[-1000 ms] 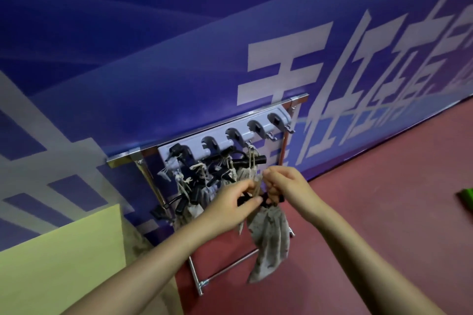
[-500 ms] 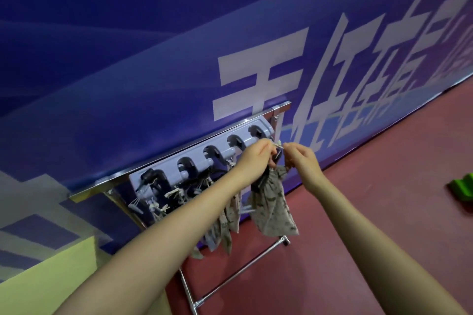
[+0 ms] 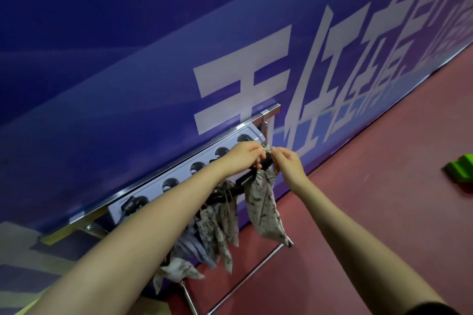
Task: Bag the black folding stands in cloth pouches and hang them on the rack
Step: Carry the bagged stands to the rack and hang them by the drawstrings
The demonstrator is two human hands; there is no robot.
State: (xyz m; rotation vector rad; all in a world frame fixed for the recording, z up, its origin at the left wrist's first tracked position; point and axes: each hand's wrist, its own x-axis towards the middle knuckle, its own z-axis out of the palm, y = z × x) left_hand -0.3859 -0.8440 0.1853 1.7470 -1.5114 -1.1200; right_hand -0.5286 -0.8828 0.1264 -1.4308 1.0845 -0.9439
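Indoors, red floor [image 3: 384, 186], blue lettered wall [image 3: 128, 59], chrome rack [image 3: 268, 112], green object [image 3: 460, 171]

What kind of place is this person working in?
Probably a sports hall or event venue: a red floor like a court surface, a long blue banner wall with large white characters, and a metal rack of hooks against it.

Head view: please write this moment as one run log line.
left hand: pinches cord | right hand: pinches cord | pouch: hangs below hands | rack: other pouches hung

Patterned cloth pouch [image 3: 263, 210] hangs below the rack [image 3: 179, 174], black stand [image 3: 247, 179] protruding.
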